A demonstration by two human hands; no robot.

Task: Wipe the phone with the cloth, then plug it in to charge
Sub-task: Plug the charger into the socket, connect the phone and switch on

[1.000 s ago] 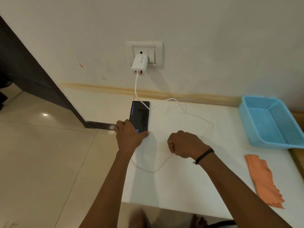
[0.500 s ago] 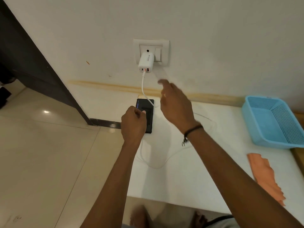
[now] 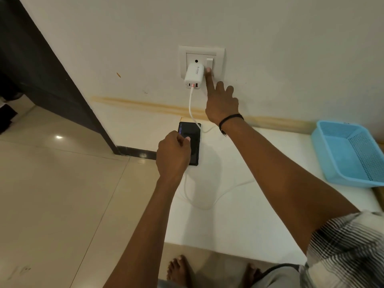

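Note:
The black phone (image 3: 195, 145) lies flat near the left edge of the white table (image 3: 249, 215), screen up. My left hand (image 3: 173, 152) rests curled on its lower left part, thumb on the screen. A white cable (image 3: 190, 104) runs from the white charger (image 3: 193, 76) in the wall socket plate (image 3: 219, 53) down past the phone and loops on the table to the phone's near end, hidden under my hand. My right hand (image 3: 221, 102) is raised to the wall, holding nothing, its index fingertip on the switch (image 3: 209, 63) beside the charger. The cloth is not in view.
A light blue mesh basket (image 3: 324, 161) stands at the table's right, against the wall. A dark door frame (image 3: 52, 69) slants down at the left above the tiled floor (image 3: 52, 194). My bare feet (image 3: 178, 271) show below the table's front edge.
My right hand rose from a fist on the table up to the wall, and its index finger now touches the switch. My left hand stayed on the phone.

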